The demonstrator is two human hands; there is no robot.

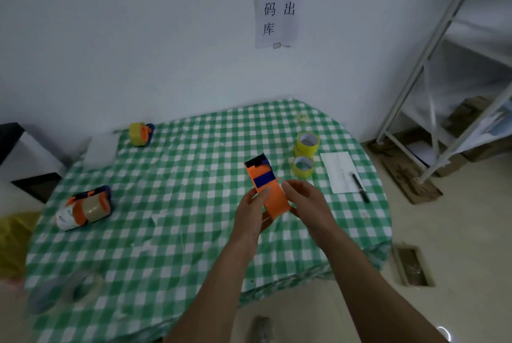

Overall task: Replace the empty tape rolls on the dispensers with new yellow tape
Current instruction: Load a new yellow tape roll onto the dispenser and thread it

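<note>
we held the orange dispenser (277, 201) over the checked table (180, 190), our left hand (250, 212) and right hand (304, 201) both curled around it. the yellow tape rolls (307, 147) stood near, on its right.

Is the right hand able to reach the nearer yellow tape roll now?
Probably yes: the nearer yellow tape roll stands just beyond the right hand with nothing between, but that hand must first release the orange dispenser.
</note>
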